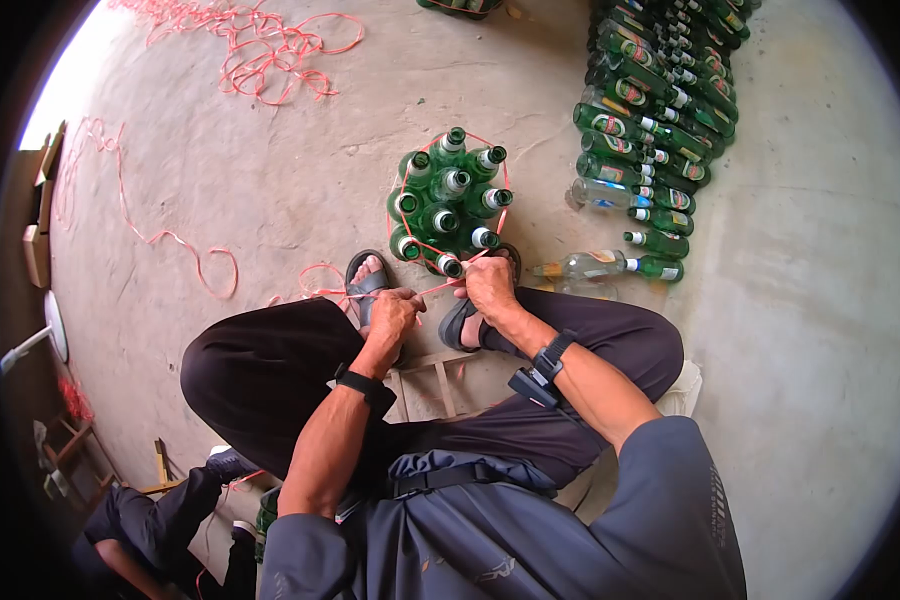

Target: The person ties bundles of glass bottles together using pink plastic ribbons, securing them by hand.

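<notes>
Several green bottles (440,205) stand upright in a cluster on the floor between my feet. A pink-red string (508,180) runs around the outside of the cluster. My left hand (395,312) is closed on the string to the left of centre, just below the bottles. Close to the cluster's lower edge, my right hand (490,285) pinches the string by the front bottle. Between the two hands a short stretch of string is drawn fairly straight. The fingertips of my right hand are partly hidden.
Stacked green bottles (660,100) lie at the upper right, with clear bottles (592,264) below them. Loose pink string (260,60) is strewn at the upper left. Another person (160,530) is at the lower left. A wooden frame (440,385) lies beneath me.
</notes>
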Demonstrator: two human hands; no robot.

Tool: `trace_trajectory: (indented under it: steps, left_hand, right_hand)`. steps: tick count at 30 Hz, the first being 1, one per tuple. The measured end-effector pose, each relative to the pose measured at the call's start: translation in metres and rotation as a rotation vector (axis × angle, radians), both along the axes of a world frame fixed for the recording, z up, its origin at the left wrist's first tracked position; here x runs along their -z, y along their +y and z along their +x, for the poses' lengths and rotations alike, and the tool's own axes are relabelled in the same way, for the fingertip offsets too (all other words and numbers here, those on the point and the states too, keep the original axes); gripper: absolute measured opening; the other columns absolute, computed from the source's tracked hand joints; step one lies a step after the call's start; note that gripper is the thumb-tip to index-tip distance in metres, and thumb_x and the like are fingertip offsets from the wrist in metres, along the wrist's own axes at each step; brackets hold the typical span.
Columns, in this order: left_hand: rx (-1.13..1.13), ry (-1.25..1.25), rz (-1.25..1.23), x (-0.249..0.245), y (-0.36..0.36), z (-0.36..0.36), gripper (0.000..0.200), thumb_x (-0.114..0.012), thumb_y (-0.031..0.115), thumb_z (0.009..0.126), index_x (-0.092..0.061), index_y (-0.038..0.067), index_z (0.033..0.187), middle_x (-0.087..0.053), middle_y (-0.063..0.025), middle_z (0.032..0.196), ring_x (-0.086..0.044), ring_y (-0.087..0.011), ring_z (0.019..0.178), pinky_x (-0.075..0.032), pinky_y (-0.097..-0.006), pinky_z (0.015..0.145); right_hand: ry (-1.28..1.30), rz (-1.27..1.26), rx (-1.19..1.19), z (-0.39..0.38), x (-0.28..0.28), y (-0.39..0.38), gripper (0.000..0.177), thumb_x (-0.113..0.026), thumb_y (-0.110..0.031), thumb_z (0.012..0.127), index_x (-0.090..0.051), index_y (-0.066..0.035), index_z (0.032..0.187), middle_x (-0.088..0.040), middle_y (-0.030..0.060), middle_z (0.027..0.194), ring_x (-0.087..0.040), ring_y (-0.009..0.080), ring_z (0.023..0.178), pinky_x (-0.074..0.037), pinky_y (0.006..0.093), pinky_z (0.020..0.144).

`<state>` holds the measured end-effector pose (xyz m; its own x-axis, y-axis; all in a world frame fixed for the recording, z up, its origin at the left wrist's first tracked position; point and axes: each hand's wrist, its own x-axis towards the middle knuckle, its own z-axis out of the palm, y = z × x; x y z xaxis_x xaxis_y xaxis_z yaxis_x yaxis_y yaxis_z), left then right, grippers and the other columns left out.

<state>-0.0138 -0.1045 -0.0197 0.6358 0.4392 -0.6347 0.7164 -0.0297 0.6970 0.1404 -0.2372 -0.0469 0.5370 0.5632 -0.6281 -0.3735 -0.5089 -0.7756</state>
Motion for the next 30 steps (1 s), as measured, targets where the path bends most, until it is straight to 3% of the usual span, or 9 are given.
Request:
trace_trajectory:
  steps: [5, 8, 11, 13, 15, 20, 22, 27, 30]
  left_hand:
    - [0.088, -0.435, 0.752, 0.045, -0.001, -0.01, 0.016, -0.054, 0.015, 0.08, -0.064, 0.002, 0.082, -0.063, -0.0154, 0.079, -0.064, -0.0302, 0.073, -0.051, -0.034, 0.072]
    - [0.567, 0.168, 0.589, 0.12, 0.015, -0.044, 0.053, -0.043, 0.027, 0.09, -0.033, -0.002, 0.133, -0.045, -0.0199, 0.127, -0.041, -0.0293, 0.125, -0.029, -0.036, 0.109]
    - [0.389, -0.017, 0.395, 0.148, 0.005, -0.055, 0.05, -0.046, 0.027, 0.089, -0.037, -0.002, 0.13, -0.048, -0.0189, 0.124, -0.043, -0.0282, 0.121, -0.03, -0.0358, 0.108]
    - [0.221, -0.2, 0.193, 0.164, -0.006, -0.048, 0.047, -0.048, 0.026, 0.088, -0.041, -0.001, 0.126, -0.051, -0.0179, 0.12, -0.046, -0.0272, 0.118, -0.031, -0.0356, 0.107]
    - [0.054, -0.377, -0.007, 0.178, -0.017, -0.053, 0.044, -0.051, 0.025, 0.088, -0.045, -0.001, 0.123, -0.054, -0.017, 0.116, -0.048, -0.0261, 0.114, -0.031, -0.0354, 0.106]
    - [-0.381, -0.809, -0.518, 0.211, -0.041, -0.073, 0.038, -0.057, 0.024, 0.085, -0.056, -0.001, 0.114, -0.062, -0.0146, 0.106, -0.055, -0.0235, 0.105, -0.033, -0.0348, 0.103]
    - [-0.47, -0.898, -0.625, 0.207, -0.041, -0.069, 0.037, -0.058, 0.023, 0.085, -0.058, -0.001, 0.113, -0.064, -0.0141, 0.104, -0.056, -0.023, 0.103, -0.034, -0.0347, 0.103]
    - [-0.342, -0.09, -0.599, 0.103, -0.023, -0.052, 0.033, -0.052, 0.024, 0.089, -0.059, 0.0, 0.11, -0.064, -0.01, 0.094, -0.06, -0.0152, 0.076, -0.049, -0.0288, 0.066]
    - [-0.37, -0.398, -0.931, 0.085, -0.02, -0.046, 0.024, -0.058, 0.026, 0.086, -0.065, 0.003, 0.09, -0.05, 0.0016, 0.06, -0.044, -0.0125, 0.045, -0.033, -0.0292, 0.04]
  right_hand:
    - [0.121, -0.004, -0.042, 0.01, 0.071, -0.038, 0.055, -0.04, -0.041, 0.096, -0.046, 0.01, 0.117, -0.06, 0.0283, 0.109, -0.062, 0.0403, 0.099, -0.057, 0.0379, 0.075]
    - [-0.761, -0.27, -0.044, -0.023, 0.234, -0.07, 0.057, -0.043, -0.042, 0.093, -0.051, 0.01, 0.115, -0.063, 0.0261, 0.1, -0.066, 0.0381, 0.081, -0.056, 0.044, 0.07]
    - [-0.442, -0.202, -0.613, 0.017, 0.01, -0.006, 0.041, -0.049, -0.034, 0.09, -0.062, 0.005, 0.095, -0.066, 0.0208, 0.086, -0.067, 0.034, 0.073, -0.056, 0.0447, 0.067]
    - [-0.217, -0.22, -0.19, 0.005, -0.063, 0.02, 0.026, -0.056, -0.024, 0.086, -0.064, -0.001, 0.076, -0.066, 0.0156, 0.075, -0.066, 0.0316, 0.072, -0.053, 0.044, 0.069]
    - [-0.774, -0.213, -0.226, -0.002, -0.079, 0.031, 0.015, -0.058, -0.016, 0.082, -0.061, -0.002, 0.076, -0.064, 0.0171, 0.076, -0.064, 0.0353, 0.072, -0.052, 0.0436, 0.068]
    - [-0.707, 0.019, -0.063, -0.009, -0.068, 0.035, 0.009, -0.059, -0.011, 0.081, -0.06, -0.003, 0.084, -0.066, 0.0156, 0.08, -0.063, 0.0396, 0.073, -0.05, 0.0456, 0.066]
    - [-0.541, -0.142, -0.129, -0.013, -0.07, 0.033, 0.011, -0.056, -0.009, 0.083, -0.061, 0.0, 0.087, -0.068, 0.0143, 0.086, -0.066, 0.0318, 0.068, -0.052, 0.041, 0.062]
    - [0.112, -0.058, 0.076, -0.014, -0.078, 0.036, 0.015, -0.056, -0.011, 0.085, -0.062, 0.002, 0.091, -0.067, 0.009, 0.086, -0.067, 0.0163, 0.066, -0.051, 0.0296, 0.052]
    - [0.377, 0.026, 0.191, -0.013, -0.069, 0.035, 0.016, -0.057, -0.014, 0.087, -0.063, 0.0, 0.091, -0.066, 0.0056, 0.083, -0.066, 0.0121, 0.064, -0.049, 0.0224, 0.047]
